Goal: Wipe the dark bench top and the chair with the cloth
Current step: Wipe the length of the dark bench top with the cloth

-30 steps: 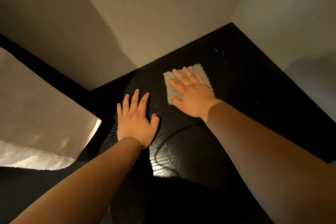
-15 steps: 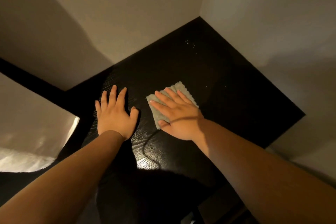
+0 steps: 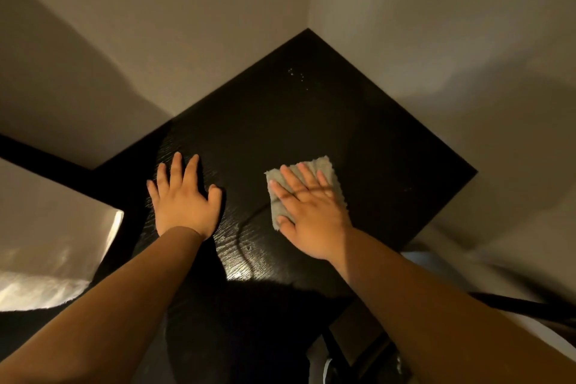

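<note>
My right hand [image 3: 311, 215] lies flat, fingers spread and straight, pressing a small square grey-green fuzzy cloth [image 3: 322, 167] onto the black wood-grain bench [image 3: 358, 134]. The cloth sits near the middle of the bench. My left hand [image 3: 182, 199] rests at nine o'clock from it, fingers spread flat on bare wood, holding nothing.

The cloth is barely larger than my palm and only pressure keeps it there. A fast stroke could probably let it bunch up or slide out from under my fingers. A cluster of tiny pale specks [image 3: 296, 74] lies at twelve o'clock, close to the corner. A careless push might sweep them into the seam against the plain beige walls [image 3: 187, 25]. The bench edge runs close at four o'clock, so a stroke that way could carry the cloth off.

The two walls box in the far strokes. My left hand covers a patch I cannot wipe. A pale fabric surface [image 3: 46, 243] lies at eight o'clock, and dark framework [image 3: 367, 343] at five o'clock; I cannot tell whether that is the chair.
</note>
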`<state>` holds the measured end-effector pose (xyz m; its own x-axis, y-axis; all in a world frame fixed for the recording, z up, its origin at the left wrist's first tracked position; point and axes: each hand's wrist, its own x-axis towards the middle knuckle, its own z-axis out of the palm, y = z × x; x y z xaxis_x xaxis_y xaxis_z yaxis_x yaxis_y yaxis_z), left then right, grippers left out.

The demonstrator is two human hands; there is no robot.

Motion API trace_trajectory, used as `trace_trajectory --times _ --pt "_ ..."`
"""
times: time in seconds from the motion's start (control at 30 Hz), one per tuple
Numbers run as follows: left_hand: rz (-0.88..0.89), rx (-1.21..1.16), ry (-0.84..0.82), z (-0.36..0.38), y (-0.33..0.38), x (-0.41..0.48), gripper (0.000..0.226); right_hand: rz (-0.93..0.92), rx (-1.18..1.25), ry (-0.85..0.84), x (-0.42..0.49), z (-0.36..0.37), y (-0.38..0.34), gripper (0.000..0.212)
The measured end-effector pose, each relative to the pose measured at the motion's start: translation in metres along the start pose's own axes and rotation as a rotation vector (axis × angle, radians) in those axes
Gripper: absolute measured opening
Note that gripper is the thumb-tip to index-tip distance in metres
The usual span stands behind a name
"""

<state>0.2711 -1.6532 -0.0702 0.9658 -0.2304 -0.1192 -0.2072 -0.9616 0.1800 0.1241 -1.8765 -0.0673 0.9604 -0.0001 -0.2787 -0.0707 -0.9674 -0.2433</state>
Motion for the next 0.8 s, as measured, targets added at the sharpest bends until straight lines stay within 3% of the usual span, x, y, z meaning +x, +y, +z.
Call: trace_trajectory --times 0.13,0.27,0.4,0.53,0.67,0.8 --pt "0.005 -0.005 0.001 0.000 0.000 -0.001 0.074 -0.021 -0.029 -0.017 -0.011 -0.004 0.034 0.080" --pt "0.011 -0.006 0.002 0.001 0.000 -0.003 0.073 0.186 -0.043 0.077 -0.026 0.000 0.060 0.082" --pt "0.042 0.053 0.003 0.001 0.000 -0.002 0.070 0.326 -0.036 0.048 -0.027 0.001 0.040 0.079" --pt "0.093 0.100 0.012 0.003 0.006 -0.002 0.063 0.156 0.020 0.077 -0.056 0.016 0.005 0.077" --pt "0.145 -0.071 0.011 0.008 0.031 -0.025 0.054 -0.040 0.022 0.109 -0.098 0.035 0.002 0.074" --pt "0.344 -0.189 -0.086 0.022 0.091 -0.061 0.062 0.039 -0.021 0.127 -0.108 0.025 0.058 0.074"
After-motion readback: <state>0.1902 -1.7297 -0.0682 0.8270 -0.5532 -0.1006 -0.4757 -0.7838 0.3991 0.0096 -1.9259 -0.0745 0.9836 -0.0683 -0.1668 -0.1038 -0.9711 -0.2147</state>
